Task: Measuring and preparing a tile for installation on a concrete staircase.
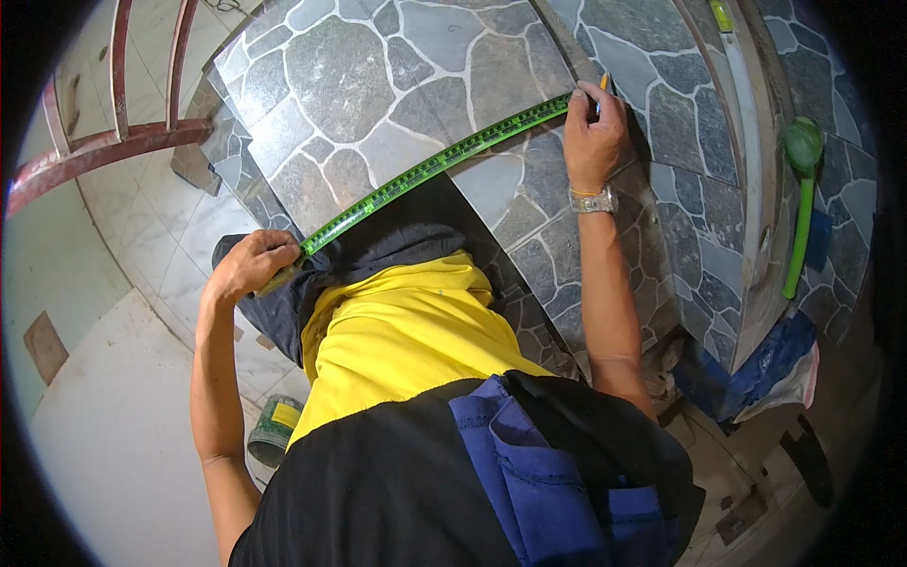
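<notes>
The person's left hand (250, 265), toward nine o'clock, gripped one end of a green tape measure (430, 174), which stretched past twelve o'clock across grey stone-patterned tiles (340, 80). Between one and two o'clock, the right hand (595, 137) pinched the other end, an orange pencil-like stick (604, 82) poking above its fingers. A green mallet (803, 146) lay toward two o'clock

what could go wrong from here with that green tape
The green tape measure might slip at the right hand, which also holds a thin, orange-tipped tool. It could also skew and give a false reading if the left hand shifts, since it is stretched between both.
</notes>
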The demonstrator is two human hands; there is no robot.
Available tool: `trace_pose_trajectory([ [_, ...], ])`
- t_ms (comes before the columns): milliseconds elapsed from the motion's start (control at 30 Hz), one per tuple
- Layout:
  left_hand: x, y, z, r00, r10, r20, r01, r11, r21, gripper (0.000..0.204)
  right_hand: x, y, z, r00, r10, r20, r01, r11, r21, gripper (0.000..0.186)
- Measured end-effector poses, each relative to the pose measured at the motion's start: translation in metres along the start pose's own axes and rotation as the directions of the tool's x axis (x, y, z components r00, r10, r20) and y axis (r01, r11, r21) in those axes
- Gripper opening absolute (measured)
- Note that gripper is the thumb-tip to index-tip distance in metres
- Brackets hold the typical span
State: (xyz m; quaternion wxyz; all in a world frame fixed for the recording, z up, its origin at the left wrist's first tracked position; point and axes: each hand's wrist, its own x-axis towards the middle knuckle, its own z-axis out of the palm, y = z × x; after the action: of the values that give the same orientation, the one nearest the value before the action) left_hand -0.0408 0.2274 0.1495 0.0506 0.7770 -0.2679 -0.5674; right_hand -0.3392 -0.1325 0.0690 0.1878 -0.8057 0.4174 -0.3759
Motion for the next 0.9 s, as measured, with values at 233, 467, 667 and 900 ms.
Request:
trace_pose_trajectory([
  [233, 0.007, -0.009, -0.032, 0.974, 0.073, -0.212, -0.078, 0.997, -0.013, 0.031, -0.004, -0.024, -0.008, 0.993, 0.067, -0.102, -0.056, 0.992, 0.114, 0.023],
  [467, 0.039, -0.019, -0.117, 0.846, 0.170, -0.505, -0.103, 0.982, 0.158, 0.032, -0.001, -0.021, -0.002, 0.971, -0.218, 0.102, 0.227, 0.969, -0.095, 0.030],
  [667, 0.059, -0.013, -0.162, 0.805, 0.251, -0.538, -0.117, 0.956, 0.271, 0.034, 0.002, -0.024, -0.002, 0.968, -0.214, 0.129, 0.224, 0.973, -0.065, 0.030],
  [900, 0.087, -0.013, -0.189, 0.784, 0.316, -0.534, -0.154, 0.933, 0.326, 0.039, 0.003, -0.028, -0.003, 0.965, -0.210, 0.157, 0.225, 0.970, -0.087, 0.028],
])
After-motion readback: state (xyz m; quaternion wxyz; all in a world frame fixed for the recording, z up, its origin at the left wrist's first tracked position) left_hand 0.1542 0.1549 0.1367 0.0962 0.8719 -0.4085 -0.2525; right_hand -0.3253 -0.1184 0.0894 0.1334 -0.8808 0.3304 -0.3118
